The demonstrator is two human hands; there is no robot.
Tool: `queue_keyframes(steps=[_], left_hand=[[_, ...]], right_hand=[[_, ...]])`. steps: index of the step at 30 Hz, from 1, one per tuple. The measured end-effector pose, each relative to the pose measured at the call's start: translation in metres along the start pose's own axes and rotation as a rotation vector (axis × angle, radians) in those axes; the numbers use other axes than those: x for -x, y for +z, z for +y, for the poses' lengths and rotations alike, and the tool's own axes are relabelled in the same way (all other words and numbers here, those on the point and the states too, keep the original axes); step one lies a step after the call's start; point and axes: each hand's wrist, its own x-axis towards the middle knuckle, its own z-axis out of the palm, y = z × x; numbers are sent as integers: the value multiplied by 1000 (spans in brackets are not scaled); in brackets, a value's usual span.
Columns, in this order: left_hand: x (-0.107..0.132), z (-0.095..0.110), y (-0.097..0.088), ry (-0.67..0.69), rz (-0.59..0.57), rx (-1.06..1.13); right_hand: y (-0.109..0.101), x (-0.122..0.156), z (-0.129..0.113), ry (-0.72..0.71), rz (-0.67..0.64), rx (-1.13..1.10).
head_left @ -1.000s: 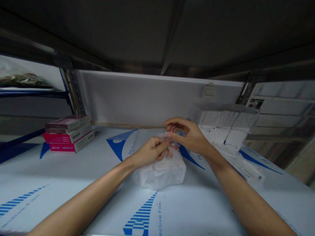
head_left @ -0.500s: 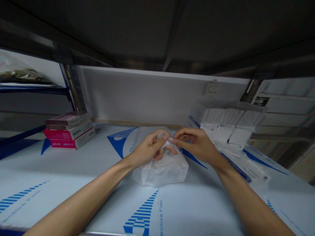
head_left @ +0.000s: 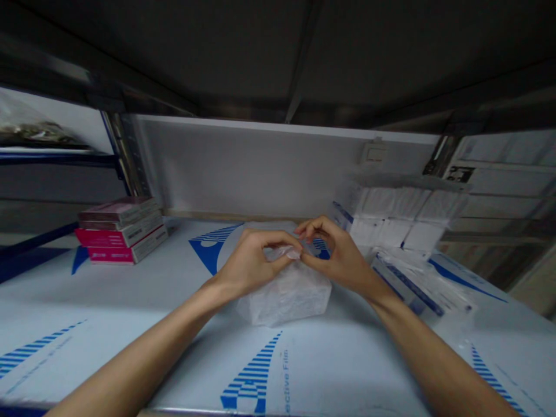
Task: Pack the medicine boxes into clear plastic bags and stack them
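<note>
A translucent plastic bag (head_left: 284,298) is sitting near the middle of the shelf, wrapping 1 blocky bundle, with its top gathered into 1 crumpled neck (head_left: 282,252). 2 bare hands are working at that neck. The left hand (head_left: 249,263) is curling almost closed, its fingers pressing the plastic from the left. The right hand (head_left: 339,255) is half closed, its thumb and forefinger pinching the neck from the right.

The shelf (head_left: 87,353) is wearing a pale protective film (head_left: 130,353) printed in blue. To the right, at least 6 white packets (head_left: 402,220) are stacking up in 2 rows, and several flat blue-striped packets (head_left: 410,284) are lying in front of them, just beside the right hand. To the left, well apart from the bag, 4 flat cartons (head_left: 121,234) are piling up, their exact contents too small to read. Behind everything, 1 small switch plate (head_left: 372,153) is sitting on the white back panel (head_left: 243,168).
</note>
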Motion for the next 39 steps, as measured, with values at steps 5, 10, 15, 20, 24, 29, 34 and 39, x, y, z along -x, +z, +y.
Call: queue_keyframes(steps=[5,10,15,20,24,29,34,39], left_hand=[[6,-3,-6,473,33,-432],[10,-3,-4,452,-5,-484],[7,6,-6,175,-90,-364],[4,11,-20,398,-337,-229],[5,17,-30,239,-493,-56],[8,22,-33,92,-740,33],[8,22,-32,-18,-859,45],[4,22,-35,-113,-830,27]], right_hand=[[-3,3,-1,115,-183,-306],[-2,0,-6,250,-61,-360],[-2,-4,-1,401,17,-377],[-8,-6,10,598,177,-287],[-7,-6,14,580,148,-96],[4,-1,12,452,7,215],[10,1,15,369,-124,383],[1,-2,24,319,-250,432]])
